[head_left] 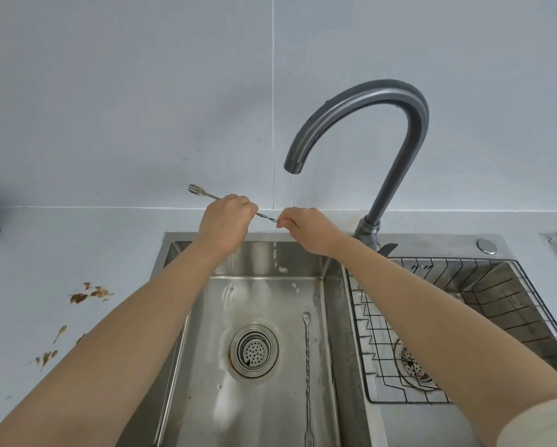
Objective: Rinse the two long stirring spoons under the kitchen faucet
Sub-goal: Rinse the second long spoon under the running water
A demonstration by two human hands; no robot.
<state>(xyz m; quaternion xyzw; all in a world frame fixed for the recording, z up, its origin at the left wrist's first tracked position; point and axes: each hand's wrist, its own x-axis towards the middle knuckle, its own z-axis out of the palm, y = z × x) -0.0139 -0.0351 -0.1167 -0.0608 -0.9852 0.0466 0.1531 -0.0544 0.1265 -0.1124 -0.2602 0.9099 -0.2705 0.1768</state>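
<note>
We stretch both bare forearms forward, and they draw together toward the hands. Our left hand [227,222] is curled in a fist round a long spoon [206,195]. Our right hand [309,230], just beside it, pinches the same spoon's other end between curled fingers. A pale sleeve [538,421] covers our right upper arm.

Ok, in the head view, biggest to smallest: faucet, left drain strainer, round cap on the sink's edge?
1. faucet
2. left drain strainer
3. round cap, though it sits farther away, so it may look smaller.
</note>
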